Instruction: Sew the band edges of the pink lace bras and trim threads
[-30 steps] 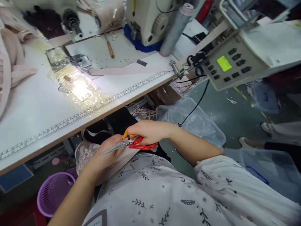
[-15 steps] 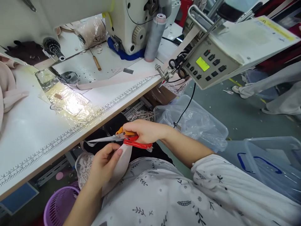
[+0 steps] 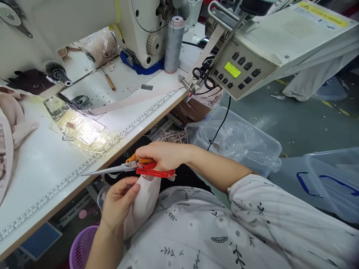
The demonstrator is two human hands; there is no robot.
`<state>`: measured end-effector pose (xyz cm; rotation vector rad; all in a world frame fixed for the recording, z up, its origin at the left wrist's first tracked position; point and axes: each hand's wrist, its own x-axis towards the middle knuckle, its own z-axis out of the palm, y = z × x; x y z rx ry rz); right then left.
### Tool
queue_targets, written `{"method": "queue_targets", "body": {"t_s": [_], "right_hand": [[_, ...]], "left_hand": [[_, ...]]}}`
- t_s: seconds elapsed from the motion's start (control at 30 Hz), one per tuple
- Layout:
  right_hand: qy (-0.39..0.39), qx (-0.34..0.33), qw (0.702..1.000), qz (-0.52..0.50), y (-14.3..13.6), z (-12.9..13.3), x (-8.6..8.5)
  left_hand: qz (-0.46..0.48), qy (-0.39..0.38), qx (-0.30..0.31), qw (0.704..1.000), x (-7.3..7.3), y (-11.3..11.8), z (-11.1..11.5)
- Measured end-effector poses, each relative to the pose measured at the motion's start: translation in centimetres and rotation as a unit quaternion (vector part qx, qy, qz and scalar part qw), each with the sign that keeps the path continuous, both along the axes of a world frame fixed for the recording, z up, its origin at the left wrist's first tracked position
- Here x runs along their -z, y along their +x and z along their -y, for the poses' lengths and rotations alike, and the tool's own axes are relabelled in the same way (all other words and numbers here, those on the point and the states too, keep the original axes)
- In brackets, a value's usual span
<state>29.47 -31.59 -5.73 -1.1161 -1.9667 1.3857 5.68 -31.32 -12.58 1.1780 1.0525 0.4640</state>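
Observation:
My right hand (image 3: 161, 155) is closed round a pair of scissors (image 3: 155, 172) with red and orange handles. Their long metal blades look closed together and point left, the tips over the table's front edge. Just below, my left hand (image 3: 120, 200) pinches a pale pink piece of fabric (image 3: 144, 200) between thumb and fingers. The fabric drapes down over my lap, and its upper end lies right under the red handle; I cannot tell whether my right fingers also touch it.
Ahead stands a sewing machine (image 3: 81, 18) on a white table (image 3: 36, 164) with a printed ruler edge. A control box (image 3: 238, 71) overhangs on the right. Pale fabric (image 3: 11, 108) lies at far left. Below are a purple basket (image 3: 84, 244) and clear plastic bins (image 3: 331, 179).
My view has turned slightly. The scissors and my right hand have shifted left, and the blades show more fully above my left hand. My left hand keeps its pinch on the fabric.

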Motion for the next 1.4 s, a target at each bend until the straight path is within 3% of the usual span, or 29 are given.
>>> {"method": "queue_targets", "body": {"t_s": [0.13,0.3,0.4,0.7,0.97,1.07,1.17,1.27,1.4], "right_hand": [[0.022,0.001,1.000,-0.005,-0.1,-0.1,0.2],[0.034,0.005,0.999,0.008,-0.1,-0.1,0.7],[0.032,0.010,0.999,0.015,-0.1,0.0,0.6],[0.042,-0.013,0.999,0.005,0.0,0.0,-0.1],[0.039,-0.015,0.999,0.023,-0.6,0.0,0.1],[0.042,-0.013,0.999,0.024,-0.7,0.0,0.1],[0.032,-0.007,0.999,0.028,-0.9,0.1,0.0],[0.027,0.022,0.999,0.010,-1.0,0.3,0.2],[0.028,0.128,0.991,-0.025,0.0,2.0,1.6]], "left_hand": [[-0.003,0.023,-0.019,1.000,-0.1,-0.2,0.3],[-0.060,0.188,-0.065,0.978,-1.0,0.0,1.5],[-0.059,0.236,-0.057,0.968,-1.3,0.1,1.9],[0.003,0.138,-0.080,0.987,-1.6,0.7,1.5],[-0.019,0.092,-0.109,0.990,-1.5,0.7,1.8],[-0.029,0.097,-0.068,0.993,-2.0,1.0,1.7],[-0.053,0.150,-0.002,0.987,-2.4,1.5,1.4],[-0.047,0.165,0.020,0.985,-2.4,1.9,1.3],[0.010,0.065,-0.039,0.997,-2.3,2.0,1.3]]}}
